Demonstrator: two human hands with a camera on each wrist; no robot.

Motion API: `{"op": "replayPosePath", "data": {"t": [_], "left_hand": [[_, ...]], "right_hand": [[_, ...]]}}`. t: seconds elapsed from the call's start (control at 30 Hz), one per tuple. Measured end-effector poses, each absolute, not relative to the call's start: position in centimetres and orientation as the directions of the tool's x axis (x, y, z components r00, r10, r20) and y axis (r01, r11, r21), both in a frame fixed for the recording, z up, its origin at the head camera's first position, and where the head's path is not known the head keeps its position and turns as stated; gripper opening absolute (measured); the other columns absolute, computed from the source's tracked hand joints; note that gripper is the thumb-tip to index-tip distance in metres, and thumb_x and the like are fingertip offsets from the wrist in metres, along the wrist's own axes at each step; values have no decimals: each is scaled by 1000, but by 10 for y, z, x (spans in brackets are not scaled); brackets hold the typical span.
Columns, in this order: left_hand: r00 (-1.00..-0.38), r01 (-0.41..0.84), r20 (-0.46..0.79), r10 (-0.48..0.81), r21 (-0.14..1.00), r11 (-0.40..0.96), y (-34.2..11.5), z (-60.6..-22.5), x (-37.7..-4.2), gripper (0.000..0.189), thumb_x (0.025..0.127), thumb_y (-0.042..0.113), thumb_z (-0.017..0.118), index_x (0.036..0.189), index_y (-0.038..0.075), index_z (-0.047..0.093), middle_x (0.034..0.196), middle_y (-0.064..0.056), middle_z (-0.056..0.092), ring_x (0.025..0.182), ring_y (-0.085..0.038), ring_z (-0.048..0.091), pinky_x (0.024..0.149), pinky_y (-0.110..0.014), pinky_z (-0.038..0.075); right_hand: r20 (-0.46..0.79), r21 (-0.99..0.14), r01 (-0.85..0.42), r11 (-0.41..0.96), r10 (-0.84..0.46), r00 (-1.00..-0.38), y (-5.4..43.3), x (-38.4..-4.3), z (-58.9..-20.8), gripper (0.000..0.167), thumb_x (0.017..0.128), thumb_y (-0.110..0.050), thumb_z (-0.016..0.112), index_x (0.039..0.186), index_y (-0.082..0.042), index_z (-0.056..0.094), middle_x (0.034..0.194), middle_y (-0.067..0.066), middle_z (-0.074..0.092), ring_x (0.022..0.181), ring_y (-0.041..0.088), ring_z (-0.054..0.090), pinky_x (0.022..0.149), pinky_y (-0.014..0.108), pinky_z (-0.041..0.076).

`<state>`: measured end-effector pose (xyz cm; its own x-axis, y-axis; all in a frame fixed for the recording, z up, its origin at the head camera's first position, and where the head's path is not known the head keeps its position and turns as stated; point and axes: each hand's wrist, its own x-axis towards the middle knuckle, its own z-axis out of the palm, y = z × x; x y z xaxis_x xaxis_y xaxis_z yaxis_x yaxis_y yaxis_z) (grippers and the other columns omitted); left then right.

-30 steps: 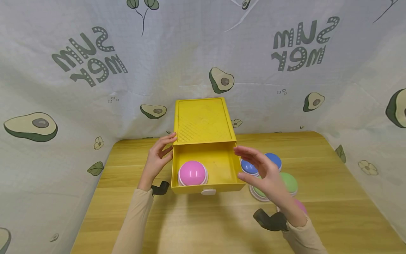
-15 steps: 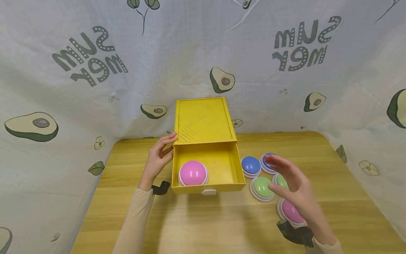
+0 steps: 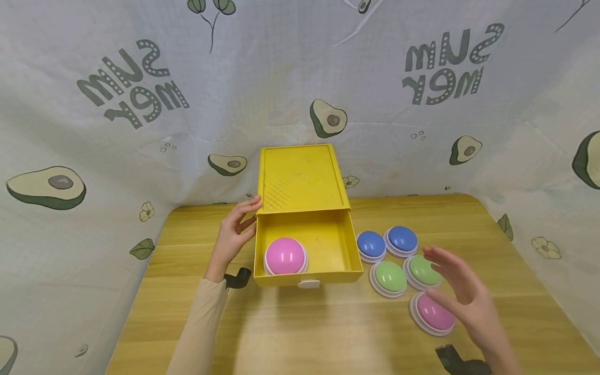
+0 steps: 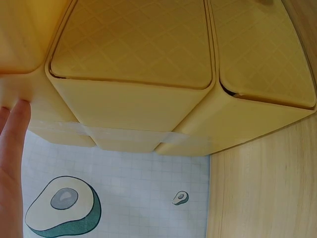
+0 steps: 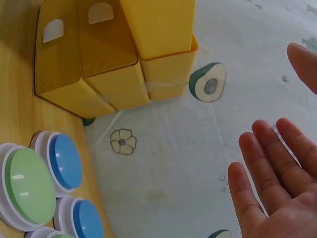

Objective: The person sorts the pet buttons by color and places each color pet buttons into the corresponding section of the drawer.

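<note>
A yellow drawer cabinet [image 3: 302,177] stands at the back of the table with its top drawer [image 3: 328,250] pulled out. Inside that drawer, at the front left, sits a pink dome button [image 3: 284,256] on a white base. My left hand [image 3: 232,229] rests its fingertips on the cabinet's left side, near the top edge. Over on the right, my right hand [image 3: 471,302] is in the air with fingers spread and nothing in it. Nearest to it are another pink dome button [image 3: 436,311] and a green dome button [image 3: 424,271] on the table.
Left of those lies a second green dome button [image 3: 390,276]. Two blue dome buttons, one nearer the drawer [image 3: 371,244] and one farther right [image 3: 402,239], sit behind. Below the open drawer are shut drawers [image 5: 106,37]. A printed curtain [image 3: 281,78] hangs behind the table [image 3: 300,333].
My right hand has moved away from the drawer's right side, rightward and toward me, uncovering the buttons on the table. The left hand, the drawer and the pink button in it have stayed put.
</note>
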<state>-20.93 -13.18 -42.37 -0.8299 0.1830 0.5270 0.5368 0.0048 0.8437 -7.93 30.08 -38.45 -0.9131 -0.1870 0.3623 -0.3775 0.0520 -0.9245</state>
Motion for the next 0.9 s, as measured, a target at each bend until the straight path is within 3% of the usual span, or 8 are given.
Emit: {"op": "replayPosePath", "data": {"t": [0.3, 0.63, 0.9], "left_hand": [[-835, 529, 520, 179, 848, 4, -131, -424, -208, 41, 83, -20, 60, 122, -11, 55, 139, -16, 47, 129, -22, 45, 97, -38, 46], [-832, 534, 524, 180, 846, 5, -131, -424, -208, 40, 84, -18, 61, 123, -11, 55, 139, -16, 47, 129, -23, 44, 98, -39, 45], [-847, 509, 501, 179, 861, 2, -132, -423, -207, 42, 83, -21, 59, 124, -13, 53, 141, -13, 47, 130, -20, 43, 99, -41, 44]], "right_hand": [[311, -947, -319, 44, -131, -941, 320, -67, -397, 72, 79, 30, 49, 145, 8, 29, 144, 7, 44, 128, 10, 41, 98, 13, 37], [298, -948, -310, 78, -135, -945, 339, -56, -417, 72, 79, 29, 49, 144, 11, 25, 148, 11, 38, 133, 10, 34, 104, 13, 29], [302, -944, -317, 90, -149, -942, 351, -51, -445, 79, 73, 32, 53, 145, 8, 27, 147, 1, 40, 133, 5, 33, 103, 10, 27]]}}
